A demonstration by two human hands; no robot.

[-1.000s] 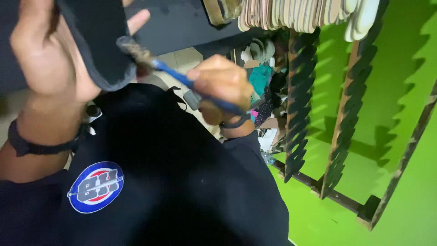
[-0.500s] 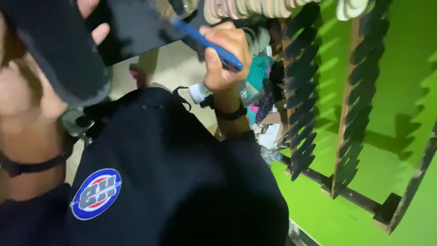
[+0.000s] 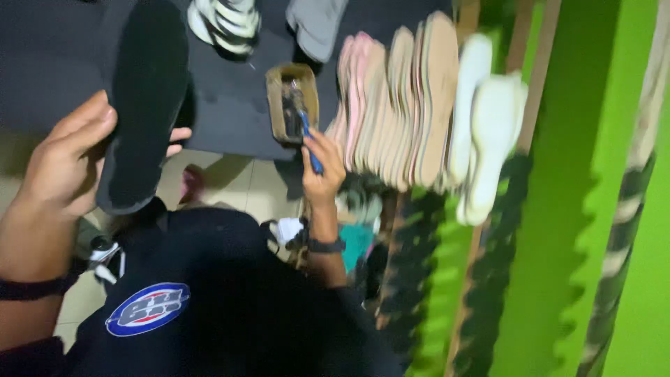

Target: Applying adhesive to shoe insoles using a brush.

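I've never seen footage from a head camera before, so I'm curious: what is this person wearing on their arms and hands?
Both hands are bare, with no gloves. The left hand has a dark band round its wrist, and the right hand has a dark band too. The forearms are uncovered. Below them shows a black garment bearing an oval blue, white and red badge.

Black sole (image 3: pixel 143 105), blue-handled brush (image 3: pixel 312 155), tan and pink soles (image 3: pixel 398 105), green rack (image 3: pixel 558 209).

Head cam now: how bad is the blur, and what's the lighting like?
Head view: soft motion blur throughout, edges smeared on the row of soles and green rack; dim, flat light, no glare; black sole in left hand lacks detail; right hand and blue-handled brush are readable.
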